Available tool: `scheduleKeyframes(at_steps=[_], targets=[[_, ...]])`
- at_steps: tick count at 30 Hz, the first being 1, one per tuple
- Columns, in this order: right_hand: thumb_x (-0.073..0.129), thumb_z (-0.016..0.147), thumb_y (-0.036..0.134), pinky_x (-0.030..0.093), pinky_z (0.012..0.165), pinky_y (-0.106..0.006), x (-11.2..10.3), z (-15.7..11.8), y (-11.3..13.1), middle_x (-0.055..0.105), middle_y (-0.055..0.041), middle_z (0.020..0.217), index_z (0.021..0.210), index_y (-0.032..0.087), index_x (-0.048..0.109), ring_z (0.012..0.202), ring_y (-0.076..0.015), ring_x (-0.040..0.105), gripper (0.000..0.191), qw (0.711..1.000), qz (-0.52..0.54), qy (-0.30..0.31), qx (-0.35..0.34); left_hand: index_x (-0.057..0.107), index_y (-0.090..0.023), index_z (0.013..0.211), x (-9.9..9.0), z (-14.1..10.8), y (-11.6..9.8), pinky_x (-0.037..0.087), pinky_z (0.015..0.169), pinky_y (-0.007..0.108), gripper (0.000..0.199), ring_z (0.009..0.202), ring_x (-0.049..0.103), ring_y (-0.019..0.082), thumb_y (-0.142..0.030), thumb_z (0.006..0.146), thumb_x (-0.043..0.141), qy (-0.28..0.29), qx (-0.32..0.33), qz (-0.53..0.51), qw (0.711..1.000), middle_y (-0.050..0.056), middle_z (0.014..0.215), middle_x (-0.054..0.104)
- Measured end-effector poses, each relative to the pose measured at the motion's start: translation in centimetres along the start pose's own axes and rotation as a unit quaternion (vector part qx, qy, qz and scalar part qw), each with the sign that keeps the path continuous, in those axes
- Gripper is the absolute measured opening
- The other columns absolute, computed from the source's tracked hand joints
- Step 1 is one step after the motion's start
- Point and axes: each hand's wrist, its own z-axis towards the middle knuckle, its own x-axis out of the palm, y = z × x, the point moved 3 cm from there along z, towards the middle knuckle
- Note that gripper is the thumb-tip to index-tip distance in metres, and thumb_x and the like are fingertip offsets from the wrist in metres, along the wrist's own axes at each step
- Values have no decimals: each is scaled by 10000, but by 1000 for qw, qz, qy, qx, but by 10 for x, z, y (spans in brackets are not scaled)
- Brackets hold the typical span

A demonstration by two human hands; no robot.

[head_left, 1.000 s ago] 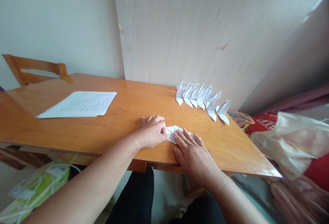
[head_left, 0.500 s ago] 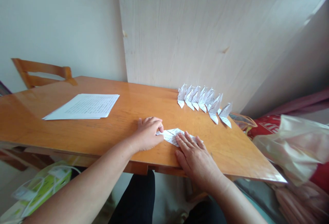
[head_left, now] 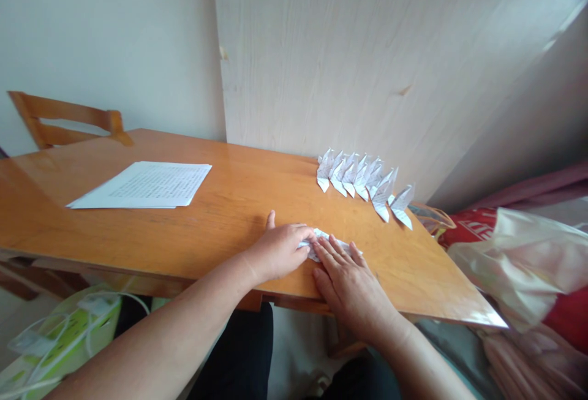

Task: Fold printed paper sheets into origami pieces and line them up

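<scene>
A small folded sheet of printed paper (head_left: 342, 244) lies on the table near its front edge, mostly covered by my hands. My left hand (head_left: 280, 252) is at the paper's left end, its thumb and front fingers closed together there. One digit of that hand sticks up, away from the paper. Flat over the paper's right part, my right hand (head_left: 346, 271) presses with fingers stretched out. The fingertips of both hands nearly meet, and the folds beneath them are hidden.
Several standing folded paper pieces (head_left: 362, 179) form rows at the back right. A stack of printed sheets (head_left: 142, 185) lies on the left of the wooden table (head_left: 229, 204). Bags (head_left: 519, 265) crowd the right side; a wooden chair (head_left: 73, 118) stands at far left.
My left hand has moved right along the paper, toward my right hand, and covers or has folded over its left end. My right hand stays pressed in place. The view has shifted slightly.
</scene>
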Motion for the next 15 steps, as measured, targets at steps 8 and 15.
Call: scheduleKeyframes(at_steps=[8,15], targets=[[390,994,316,269,1182,-570,0,-5,-7,432,-141,1540,1564,148,287,1458,-280,341,603,999,34,-30,-15,640,-343,1170,-1,0,3,-90,1174,635,317,1242,579,248,-224,916,492,0,-10,9,1000,-13,1299,672],[389,1012,458,221,1198,-576,-5,-5,-2,372,-83,1580,1524,233,399,1493,-287,251,559,1000,14,8,-20,673,-339,1098,2,2,7,-116,1165,640,255,1238,576,247,-264,930,497,5,-13,-13,1000,-29,1279,679]])
